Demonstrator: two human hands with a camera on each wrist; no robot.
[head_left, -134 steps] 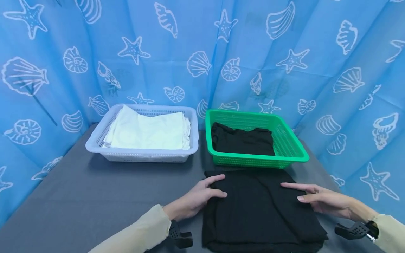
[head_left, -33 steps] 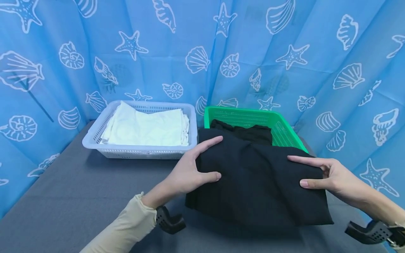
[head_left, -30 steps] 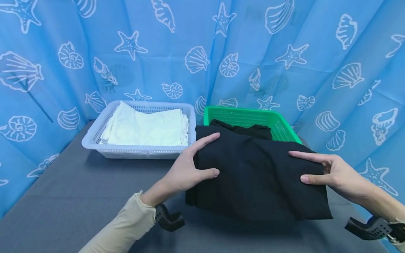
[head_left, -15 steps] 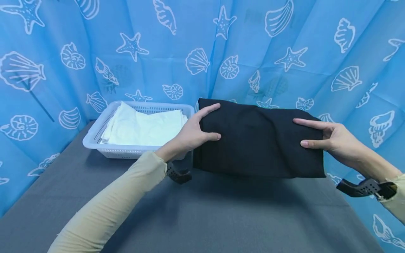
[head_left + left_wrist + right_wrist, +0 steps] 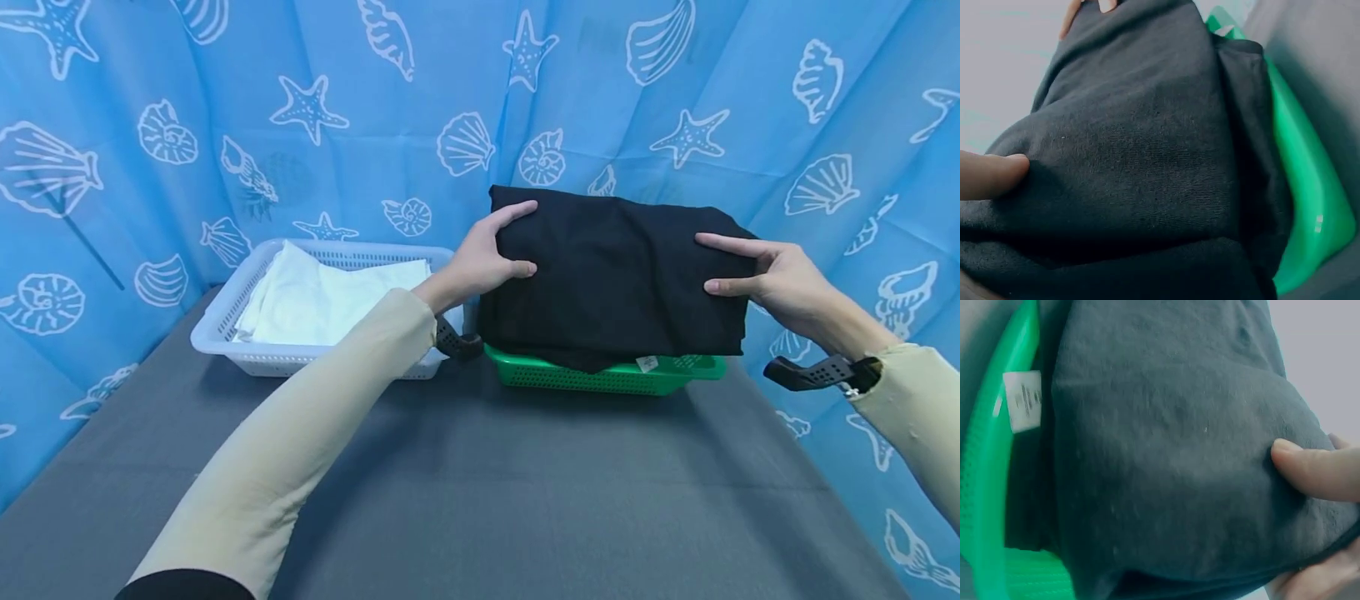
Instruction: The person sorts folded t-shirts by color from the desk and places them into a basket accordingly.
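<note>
A folded black garment (image 5: 615, 279) is held over the green basket (image 5: 577, 379) in the head view, hiding most of it. My left hand (image 5: 482, 260) grips the garment's left side and my right hand (image 5: 787, 275) its right side, both with the thumb on the near face. The left wrist view shows a thumb (image 5: 997, 175) pressing into the dark cloth. In the right wrist view, fingers lie under the cloth's edge, opposite the thumb (image 5: 1316, 469). A white care label (image 5: 1024, 400) shows beside the green rim, and a fold of cloth hangs close to that rim.
A pale plastic basket (image 5: 258, 360) with folded white cloths (image 5: 322, 292) stands left of the green one, partly behind my left sleeve (image 5: 300, 433). Both baskets rest on a grey-covered table (image 5: 525, 500). A blue shell-patterned curtain (image 5: 360, 92) hangs behind.
The black garment lay on the table before the green basket; both hands have gripped, lifted and carried it forward over the basket, covering the black cloth seen inside earlier.
</note>
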